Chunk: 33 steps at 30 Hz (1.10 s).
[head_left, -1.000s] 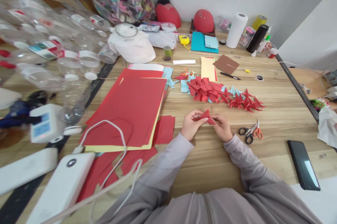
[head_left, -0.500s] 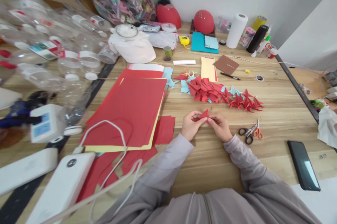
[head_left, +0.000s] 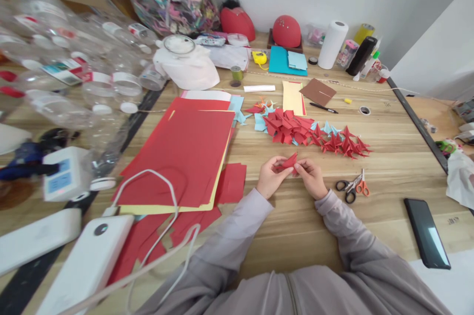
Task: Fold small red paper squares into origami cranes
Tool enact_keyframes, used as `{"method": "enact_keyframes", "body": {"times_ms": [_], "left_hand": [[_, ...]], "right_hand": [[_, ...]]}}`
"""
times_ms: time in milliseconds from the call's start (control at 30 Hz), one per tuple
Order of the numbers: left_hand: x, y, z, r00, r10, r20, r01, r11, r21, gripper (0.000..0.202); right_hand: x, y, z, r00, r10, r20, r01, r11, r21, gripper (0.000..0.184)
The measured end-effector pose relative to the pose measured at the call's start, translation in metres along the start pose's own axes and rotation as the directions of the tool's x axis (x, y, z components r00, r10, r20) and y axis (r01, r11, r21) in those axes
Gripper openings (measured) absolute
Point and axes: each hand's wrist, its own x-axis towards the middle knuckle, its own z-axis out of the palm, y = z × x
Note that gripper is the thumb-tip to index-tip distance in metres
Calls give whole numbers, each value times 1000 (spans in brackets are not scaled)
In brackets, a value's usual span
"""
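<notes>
Between both hands, a small folded piece of red paper (head_left: 290, 161) is held just above the wooden table. My left hand (head_left: 271, 177) pinches its left side, thumb laid along the lower edge. At the right end, my right hand (head_left: 310, 177) grips it between thumb and fingers. Just beyond the hands lies a heap of folded red paper pieces (head_left: 289, 126), with spiky red paper cranes (head_left: 347, 142) at its right and some light blue ones (head_left: 329, 128) among them. Scissors with black handles (head_left: 348, 189) and a pair with orange handles (head_left: 363, 185) rest right of my right hand.
A stack of red sheets (head_left: 185, 157) lies on the left, with small red squares (head_left: 232, 184) beside it. White power banks (head_left: 89, 265) and cables are at lower left, plastic bottles (head_left: 98, 88) behind. A phone (head_left: 427, 233) lies at right; a black pen (head_left: 324, 107) lies farther back.
The red paper has turned in my fingers, from an upright peak to a longer, tilted shape reaching to the left. Both hands stay in nearly the same place.
</notes>
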Motion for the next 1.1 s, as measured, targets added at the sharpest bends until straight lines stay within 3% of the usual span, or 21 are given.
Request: {"method": "enact_keyframes", "body": {"times_ms": [333, 567, 800, 1100], "left_hand": [[0, -5, 0, 1000, 12, 0, -12, 1000, 6, 32], [1, -6, 0, 998, 12, 57, -11, 1000, -15, 32], [0, -1, -2, 999, 45, 27, -46, 998, 43, 33], [2, -4, -3, 999, -20, 27, 21, 1000, -20, 32]], "right_hand": [[2, 0, -2, 999, 5, 52, -2, 998, -57, 38], [5, 0, -5, 990, 57, 130, -61, 998, 28, 40], [1, 4, -4, 995, -14, 102, 22, 996, -81, 36], [-1, 3, -3, 991, -48, 124, 65, 990, -129, 35]]}}
